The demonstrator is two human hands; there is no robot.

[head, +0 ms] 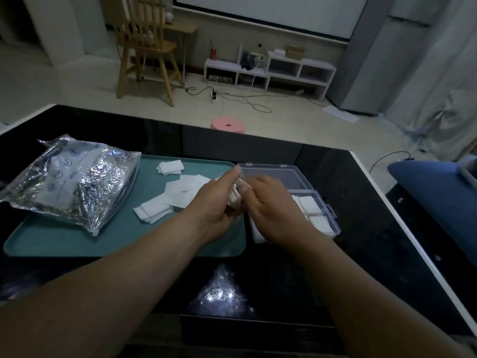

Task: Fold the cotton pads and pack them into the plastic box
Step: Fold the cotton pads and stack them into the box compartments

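Grip: your left hand (215, 202) and right hand (275, 210) pinch folded cotton pads (236, 195), centre frame; plastic box (333, 224) part-filled; loose pads (180, 193) on tray (129, 240) not yet folded.

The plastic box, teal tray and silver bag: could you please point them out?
plastic box (273, 175), head view, open clear lid.
teal tray (124, 239), head view, bare front floor.
silver bag (69, 182), head view, its middle.

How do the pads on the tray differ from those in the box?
Tray pads lie loose and overlapping on the teal tray; box pads sit packed inside compartments of the clear box. Tray pads look larger and flat; box pads smaller. Both are white.
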